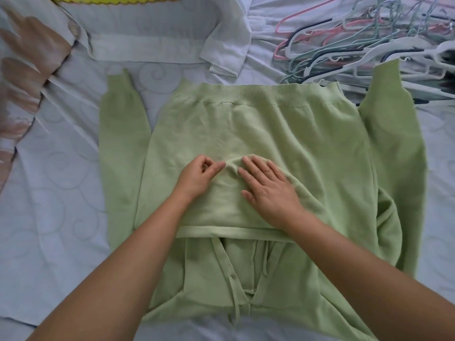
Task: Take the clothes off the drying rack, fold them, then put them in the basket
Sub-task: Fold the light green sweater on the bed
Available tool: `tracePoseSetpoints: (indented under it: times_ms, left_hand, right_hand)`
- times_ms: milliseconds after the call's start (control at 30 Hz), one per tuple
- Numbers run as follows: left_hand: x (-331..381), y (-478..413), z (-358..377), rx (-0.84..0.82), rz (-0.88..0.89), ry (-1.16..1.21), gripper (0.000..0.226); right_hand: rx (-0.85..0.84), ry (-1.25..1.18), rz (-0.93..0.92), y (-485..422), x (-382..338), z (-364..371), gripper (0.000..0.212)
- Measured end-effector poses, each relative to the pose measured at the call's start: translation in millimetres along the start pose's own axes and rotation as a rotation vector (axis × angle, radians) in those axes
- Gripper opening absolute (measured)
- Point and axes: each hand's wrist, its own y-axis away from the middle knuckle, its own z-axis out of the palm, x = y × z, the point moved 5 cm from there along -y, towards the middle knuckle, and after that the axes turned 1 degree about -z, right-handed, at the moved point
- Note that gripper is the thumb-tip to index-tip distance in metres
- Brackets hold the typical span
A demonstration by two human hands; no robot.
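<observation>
A light green knit sweater [270,129] lies spread flat on the bed, ribbed hem at the far end, both sleeves stretched out at the sides. A green piece with drawstrings [246,274] lies under its near edge. My left hand [197,177] rests on the sweater's middle with thumb and forefinger pinched together at a small raised fold. My right hand [268,190] lies flat on the knit just beside it, fingers spread, pressing the fabric down. No drying rack or basket is in view.
The bed sheet [56,205] is pale with a swirl pattern. A pile of plastic hangers [364,43] lies at the far right. A white garment [157,35] lies beyond the sweater. A patterned white and brown cloth [27,70] covers the far left.
</observation>
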Motion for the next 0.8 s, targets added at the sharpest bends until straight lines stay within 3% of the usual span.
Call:
tracePoseSetpoints:
  times_ms: [67,133,233,333,400,500,533,600,700,800]
  left_hand:
    - [-17,15,-14,-0.012,-0.09,-0.022,0.027]
    - [-40,35,-23,-0.066,-0.208,-0.075,0.028]
    - [-56,62,-34,-0.042,-0.25,-0.079,0.025]
    - [-55,72,-42,0.058,-0.204,-0.072,0.02]
    - [-57,76,-40,0.062,-0.275,0.052,0.017]
    - [-52,78,-37,0.086,-0.334,0.277,0.017]
    - [-47,79,-37,0.098,-0.338,0.378,0.016]
    - [-29,83,-35,0.096,-0.305,0.601,0.013]
    - [-12,83,-43,0.118,-0.095,0.63,0.016]
    - [-5,75,-46,-0.027,0.13,0.364,0.032]
  right_hand:
    - [-0.174,0.043,0.129,-4,9,11,0.07]
    - [-0.209,0.071,0.162,-13,14,12,0.065]
    - [0.021,0.076,0.062,-14,-2,-10,0.06]
    - [0.201,-0.099,-0.059,14,-33,-18,0.045]
    - [0.07,-0.302,-0.032,29,-55,-13,0.046]
    - [-0.115,-0.514,0.05,37,-88,2,0.075]
    - [-0.085,-0.49,0.054,34,-99,4,0.076]
    - [0.115,-0.556,0.114,28,-110,1,0.053]
    - [0.277,-1.057,0.432,25,-90,-6,0.004]
    - [0.186,-1.551,0.627,29,-68,-5,0.008]
